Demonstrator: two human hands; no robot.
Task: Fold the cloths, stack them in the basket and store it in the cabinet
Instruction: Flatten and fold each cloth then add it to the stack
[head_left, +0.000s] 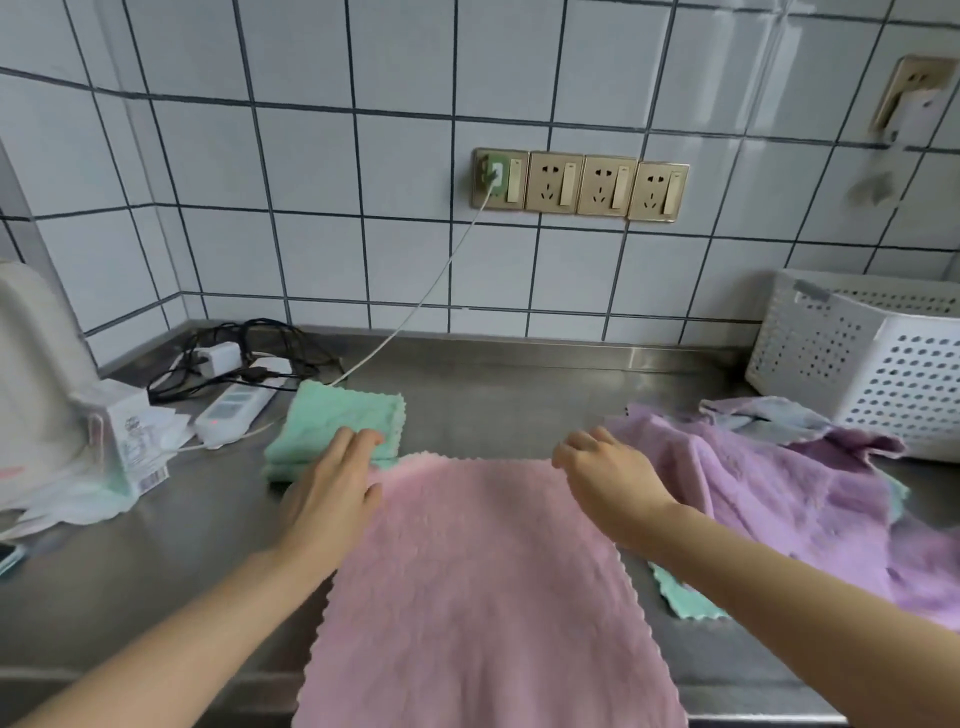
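two hands work the far edge of a pink cloth (483, 587) spread flat on the steel tabletop (519, 395), its near edge hanging over the tabletop's front lip. the left hand (332, 493) lies open and flat on the cloth's far-left corner, fingertips reaching onto a folded green cloth (337, 421) just beyond; the right hand (608, 478) has its fingers curled over the far-right corner, though whether it pinches the fabric i cannot tell. bare steel lies open between the pink cloth and the tiled wall. four cloths show clearly: the pink one, the folded green one, a crumpled purple cloth (779, 499) to the right, and a second green cloth (685, 597) peeking from under it; a greyish one (763, 415) seems bunched behind. one white perforated basket (883, 364) stands at the far right, touching the purple heap. at left, a power strip (234, 410) with tangled cables, a small carton (124, 431) and a white appliance (31, 374) crowd the corner.
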